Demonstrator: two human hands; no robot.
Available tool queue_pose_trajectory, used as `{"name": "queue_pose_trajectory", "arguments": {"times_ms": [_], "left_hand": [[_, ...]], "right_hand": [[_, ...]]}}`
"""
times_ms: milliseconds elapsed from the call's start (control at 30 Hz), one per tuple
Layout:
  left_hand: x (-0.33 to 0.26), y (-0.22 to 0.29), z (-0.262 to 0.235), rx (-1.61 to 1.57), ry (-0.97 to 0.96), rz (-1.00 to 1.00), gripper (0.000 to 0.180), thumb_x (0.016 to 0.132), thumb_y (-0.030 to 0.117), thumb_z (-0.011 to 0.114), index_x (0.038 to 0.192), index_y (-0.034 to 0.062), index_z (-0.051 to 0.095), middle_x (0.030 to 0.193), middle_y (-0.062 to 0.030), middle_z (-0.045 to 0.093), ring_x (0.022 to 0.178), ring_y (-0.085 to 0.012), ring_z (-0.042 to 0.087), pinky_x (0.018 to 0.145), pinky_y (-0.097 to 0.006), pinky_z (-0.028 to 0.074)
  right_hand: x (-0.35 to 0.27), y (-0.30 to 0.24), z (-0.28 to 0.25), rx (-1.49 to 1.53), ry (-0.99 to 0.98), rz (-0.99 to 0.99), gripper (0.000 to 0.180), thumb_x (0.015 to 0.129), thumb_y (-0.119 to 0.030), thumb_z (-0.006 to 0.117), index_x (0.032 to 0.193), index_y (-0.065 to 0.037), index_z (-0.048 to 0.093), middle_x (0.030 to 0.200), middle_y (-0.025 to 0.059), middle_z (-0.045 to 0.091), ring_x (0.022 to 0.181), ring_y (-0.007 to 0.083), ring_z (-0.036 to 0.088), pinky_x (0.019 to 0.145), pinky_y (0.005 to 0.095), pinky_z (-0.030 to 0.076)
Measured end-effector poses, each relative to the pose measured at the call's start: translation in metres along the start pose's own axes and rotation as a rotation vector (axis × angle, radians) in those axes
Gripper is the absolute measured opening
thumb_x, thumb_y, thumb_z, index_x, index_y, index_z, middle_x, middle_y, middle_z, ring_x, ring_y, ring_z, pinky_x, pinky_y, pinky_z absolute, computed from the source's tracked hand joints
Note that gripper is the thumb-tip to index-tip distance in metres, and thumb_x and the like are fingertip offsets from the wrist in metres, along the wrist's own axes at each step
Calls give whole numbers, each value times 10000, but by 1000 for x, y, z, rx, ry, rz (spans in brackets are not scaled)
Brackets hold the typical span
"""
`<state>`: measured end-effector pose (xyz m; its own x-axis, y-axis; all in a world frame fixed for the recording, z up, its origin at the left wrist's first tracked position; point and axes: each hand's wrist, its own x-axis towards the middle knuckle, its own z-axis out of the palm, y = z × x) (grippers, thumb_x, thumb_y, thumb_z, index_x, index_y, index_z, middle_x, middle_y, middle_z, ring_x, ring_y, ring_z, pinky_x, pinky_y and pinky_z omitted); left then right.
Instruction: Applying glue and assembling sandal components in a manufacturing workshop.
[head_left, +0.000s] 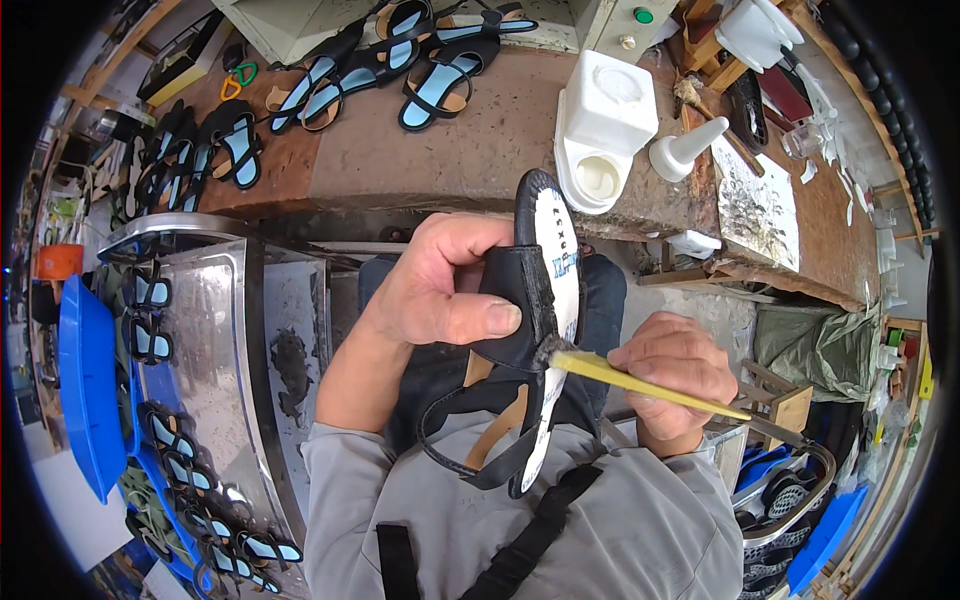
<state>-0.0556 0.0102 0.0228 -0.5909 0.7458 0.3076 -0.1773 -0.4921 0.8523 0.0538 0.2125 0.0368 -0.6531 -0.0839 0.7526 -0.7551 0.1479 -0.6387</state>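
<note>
My left hand (452, 285) is closed around the black heel part of a sandal (518, 300), thumb on the outside. The sandal stands nearly on edge above my lap, with its white, printed underside turned to the right. A thin black strap (430, 425) loops out at its lower left. My right hand (675, 375) pinches a flat yellow brush (640, 383). The dark bristle end of the brush touches the edge where the black upper meets the white underside. The brush's other end points to the lower right, past my fingers.
Several black sandals with light blue insoles (430, 90) lie on the brown workbench (380, 165). A white plastic dispenser (605, 120) and a white cone-nozzled bottle (690, 148) stand at its right. More sandals (150, 340) line a rack beside the metal cart (200, 340) at left.
</note>
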Motion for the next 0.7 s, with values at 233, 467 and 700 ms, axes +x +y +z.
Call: {"name": "queue_pose_trajectory", "arguments": {"times_ms": [233,467,700], "left_hand": [[3,0,-1,227,-92,81,382,693,174,676,964,-79,587,856,-94,622,761,-142,587,693,-251,463],[1,18,17,488,-125,117,372,650,195,666,913,-60,600,874,-156,621,802,-303,607,737,-323,463],[-11,21,10,492,-169,161,382,654,196,676,929,-58,599,885,-158,622,824,-291,608,751,-329,460]], "right_hand": [[5,1,-11,94,25,-12,166,691,-41,709,799,58,631,669,137,632,552,211,626,454,282,473],[39,10,-13,123,97,208,145,712,-50,702,818,38,656,723,143,650,610,203,619,550,290,503],[35,4,-1,81,-30,-36,138,718,-70,710,789,34,654,710,141,647,597,210,621,512,284,495]]}}
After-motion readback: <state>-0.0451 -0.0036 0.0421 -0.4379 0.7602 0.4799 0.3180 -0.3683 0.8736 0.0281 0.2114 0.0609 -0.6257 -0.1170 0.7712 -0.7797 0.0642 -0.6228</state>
